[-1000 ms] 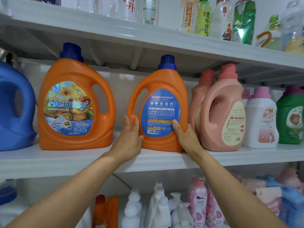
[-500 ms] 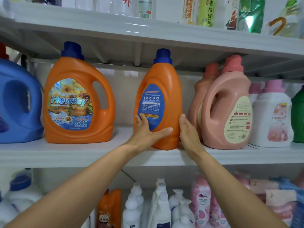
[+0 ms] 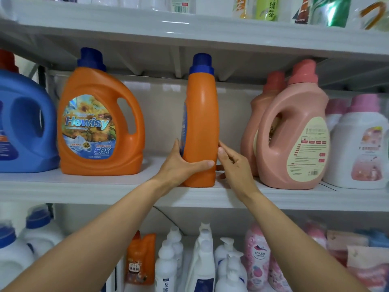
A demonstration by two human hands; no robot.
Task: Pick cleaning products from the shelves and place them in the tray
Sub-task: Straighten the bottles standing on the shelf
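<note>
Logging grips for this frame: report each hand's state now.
Left hand: holding the middle orange jug low, thumb across its front.
Right hand: touching the jug's right side; grip cannot be told.
</note>
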